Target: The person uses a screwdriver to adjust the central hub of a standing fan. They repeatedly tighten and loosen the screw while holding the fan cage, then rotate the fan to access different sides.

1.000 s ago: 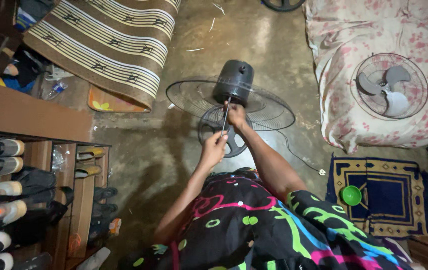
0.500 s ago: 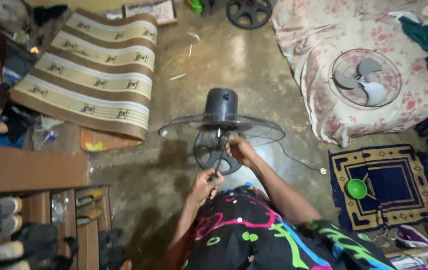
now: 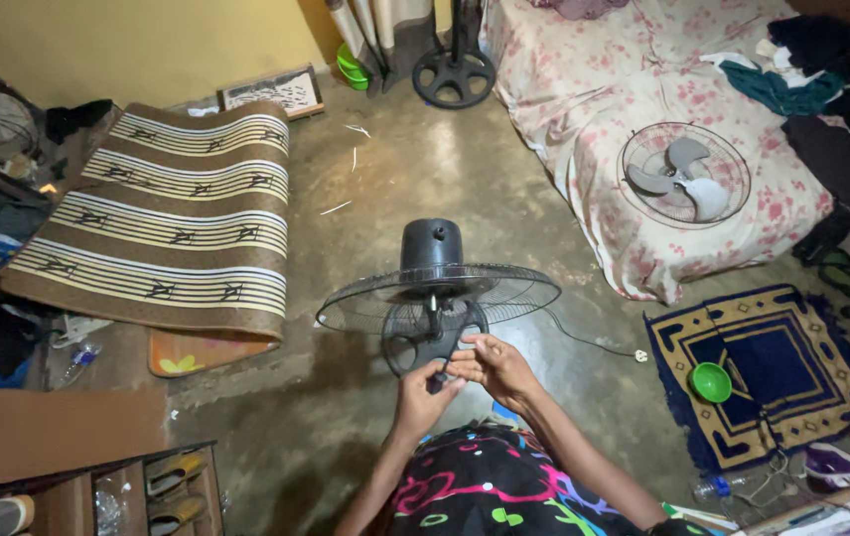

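Note:
A black electric fan stands on the concrete floor in front of me: its motor housing (image 3: pixel 432 242), its rear wire guard (image 3: pixel 440 297) lying flat like a dish, and a round base (image 3: pixel 432 338) below. My left hand (image 3: pixel 422 392) and my right hand (image 3: pixel 490 362) meet just under the guard, at the fan's front. The fingers of both are pinched around something small and dark near the base; I cannot tell what it is. The fan's cord (image 3: pixel 584 339) runs right to a white plug (image 3: pixel 636 354).
A front guard with grey blades (image 3: pixel 684 176) lies on the flowered bed (image 3: pixel 594 109). A striped brown mat (image 3: pixel 172 218) lies left, a blue-and-gold rug (image 3: pixel 773 372) with a green bowl (image 3: pixel 711 381) right. Another fan base (image 3: pixel 454 76) stands behind. A shoe shelf (image 3: pixel 107 491) sits near left.
The view has tilted up, showing more of the room. My hands have come down from the fan's motor shaft and closed together by the base.

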